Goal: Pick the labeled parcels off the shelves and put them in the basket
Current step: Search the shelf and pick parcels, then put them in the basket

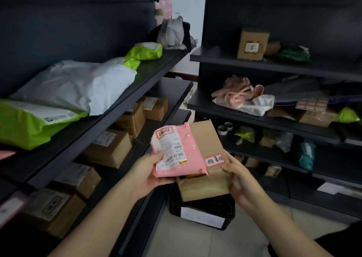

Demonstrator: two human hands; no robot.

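Now left hand (149,171) grips pink parcel (193,149), right hand (242,180) cardboard box (206,135).

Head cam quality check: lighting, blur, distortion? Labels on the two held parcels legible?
Head view: dim overall, dark shelves swallow detail; the white wall behind them is the brightest patch. Head view: wide-angle bend curves the shelf edges. Head view: the pink mailer in the left hand and cardboard box in the right hand are sharp, red-bordered labels legible; the boxes at lower left smear.
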